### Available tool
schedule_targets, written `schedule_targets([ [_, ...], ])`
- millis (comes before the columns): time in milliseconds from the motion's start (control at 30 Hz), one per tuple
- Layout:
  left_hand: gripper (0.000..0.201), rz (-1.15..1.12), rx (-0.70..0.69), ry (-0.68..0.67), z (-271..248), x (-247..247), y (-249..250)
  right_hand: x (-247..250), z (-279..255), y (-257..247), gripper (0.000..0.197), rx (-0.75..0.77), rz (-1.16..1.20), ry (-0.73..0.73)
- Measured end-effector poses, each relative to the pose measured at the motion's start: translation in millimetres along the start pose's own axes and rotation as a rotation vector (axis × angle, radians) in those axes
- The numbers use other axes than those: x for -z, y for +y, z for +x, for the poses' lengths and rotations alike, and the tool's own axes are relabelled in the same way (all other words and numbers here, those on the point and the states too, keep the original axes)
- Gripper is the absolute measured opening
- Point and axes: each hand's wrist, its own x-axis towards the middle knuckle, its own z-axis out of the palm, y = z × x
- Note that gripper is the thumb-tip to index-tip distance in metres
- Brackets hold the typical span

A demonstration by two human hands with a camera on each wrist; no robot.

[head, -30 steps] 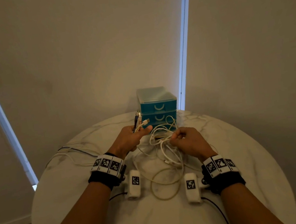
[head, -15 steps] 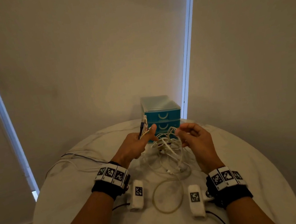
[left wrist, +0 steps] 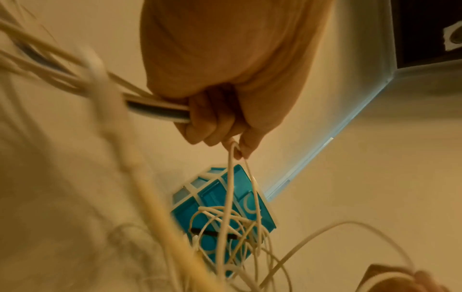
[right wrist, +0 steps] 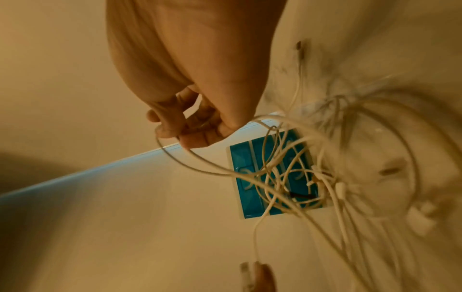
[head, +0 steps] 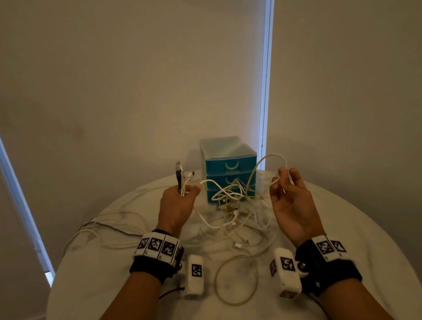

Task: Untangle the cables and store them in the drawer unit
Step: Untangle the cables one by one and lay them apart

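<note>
Fingers (left wrist: pixel 212 122) of the left hand (head: pixel 177 207) are curled tight around a bundle of cable ends (head: pixel 182 177), the plugs standing up above the fist; a further white strand is pinched between thumb and forefinger in the left wrist view. Fingers (right wrist: pixel 175 122) of the right hand (head: pixel 292 203) are loosely curled, palm turned inward, pinching one white cable loop (head: pixel 272 162) that arches up and over toward the drawer unit (head: pixel 227 163).

Both hands are raised above the table (head: pixel 375 232), apart from one another, with the tangle of white cables (head: pixel 233 205) strung between them and sagging onto the tabletop near the middle.

The drawer unit, teal with three drawers, stands at the far edge of the round table, against the wall. All three drawers appear closed, though cables cross in front of the lower two.

A separate loose loop of cable (head: pixel 235 280) lies flat toward the near edge, between the wrists. More thin cables (head: pixel 100 228) trail off toward the left edge.
</note>
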Motion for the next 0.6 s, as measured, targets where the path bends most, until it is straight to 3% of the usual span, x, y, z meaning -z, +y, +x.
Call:
schedule_targets([
  [100,0.027,-0.186,0.014,-0.033,-2,2,6,4,3,7,0.019,0.013,-0.362,0.112],
  [200,0.037,-0.313,0.021,-0.120,-4,4,8,5,2,16,0.012,0.124,-0.743,0.162],
  [300,0.041,-0.338,0.020,-0.164,-6,5,11,-5,-6,21,0.014,0.200,-0.894,-0.031],
  [367,0.041,-0.326,0.013,-0.176,-7,6,12,-13,-14,28,0.016,0.156,-1.082,-0.194],
  [433,0.041,-0.310,0.007,-0.189,-7,6,11,-14,-18,37,0.021,0.051,-1.355,-0.365],
  [533,0.042,-0.301,0.013,-0.188,-8,5,10,-9,-21,42,0.038,-0.247,-1.703,-0.652],
  [600,0.042,-0.303,0.016,-0.182,-7,6,9,-4,-22,41,0.049,-0.343,-1.785,-0.651],
])
